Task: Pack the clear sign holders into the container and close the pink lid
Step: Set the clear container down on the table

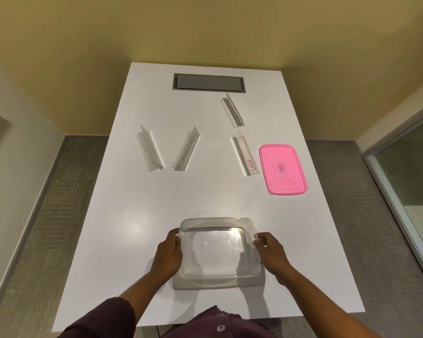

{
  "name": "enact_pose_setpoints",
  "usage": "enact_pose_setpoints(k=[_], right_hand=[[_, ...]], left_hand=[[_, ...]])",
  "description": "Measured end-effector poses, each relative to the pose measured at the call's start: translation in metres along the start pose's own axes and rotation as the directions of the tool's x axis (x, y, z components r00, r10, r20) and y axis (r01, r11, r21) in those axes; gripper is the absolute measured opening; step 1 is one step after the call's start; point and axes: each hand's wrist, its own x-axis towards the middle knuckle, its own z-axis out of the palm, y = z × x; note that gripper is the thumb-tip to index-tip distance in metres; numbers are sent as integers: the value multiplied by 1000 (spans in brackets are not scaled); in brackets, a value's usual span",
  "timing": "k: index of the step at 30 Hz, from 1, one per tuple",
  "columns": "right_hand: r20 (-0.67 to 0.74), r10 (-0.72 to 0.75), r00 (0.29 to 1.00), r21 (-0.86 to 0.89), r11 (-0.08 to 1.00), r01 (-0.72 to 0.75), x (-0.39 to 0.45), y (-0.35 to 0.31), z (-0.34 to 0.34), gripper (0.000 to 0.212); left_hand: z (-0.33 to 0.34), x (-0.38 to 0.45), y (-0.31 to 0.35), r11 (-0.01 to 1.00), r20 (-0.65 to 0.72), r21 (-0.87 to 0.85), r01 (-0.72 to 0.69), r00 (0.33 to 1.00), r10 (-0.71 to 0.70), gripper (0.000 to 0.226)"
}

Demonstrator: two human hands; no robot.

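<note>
A clear rectangular container (217,252) stands empty on the white table near me. My left hand (167,256) grips its left rim and my right hand (270,253) grips its right rim. Several clear sign holders lie farther out: one at the left (150,150), one beside it (186,152), one at the far right (232,111), and one with a red label (244,156). The pink lid (282,169) lies flat on the table to the right of that last holder.
The white table (137,211) has a grey cable hatch (208,82) set into its far end. Grey carpet runs along both sides, and a glass panel (410,181) stands to the right.
</note>
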Motion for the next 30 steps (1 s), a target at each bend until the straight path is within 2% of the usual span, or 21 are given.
enact_pose_setpoints(k=[9, 12, 15, 22, 25, 27, 29, 30], right_hand=[[-16, 17, 1000, -28, 999, -17, 0, -8, 0, 17], [-91, -62, 994, -117, 992, 51, 7, -20, -2, 29], [-108, -102, 989, -135, 987, 87, 16, -39, -5, 41], [-67, -141, 988, -166, 978, 129, 51, -94, -1, 43], [-12, -158, 987, -182, 971, 153, 72, -125, 5, 34], [20, -157, 987, -155, 975, 158, 88, -144, 10, 6], [59, -158, 986, -139, 976, 165, 106, -166, 19, 27], [82, -152, 985, -143, 976, 162, 115, -178, 24, 31]], left_hand=[[-3, 0, -7, 998, -8, 13, -63, 998, 63, 39], [-8, 2, -7, 995, -39, 13, -98, 994, 98, 45], [-16, 13, -4, 992, -57, 9, -126, 990, 127, 45], [-30, 65, 15, 987, -73, 21, -158, 985, 159, 47], [-38, 96, 26, 990, -81, 23, -141, 987, 142, 48], [-44, 118, 33, 991, -88, 15, -133, 987, 134, 49], [-51, 142, 41, 991, -91, 26, -131, 987, 133, 48], [-54, 154, 45, 990, -94, 35, -134, 986, 137, 48]])
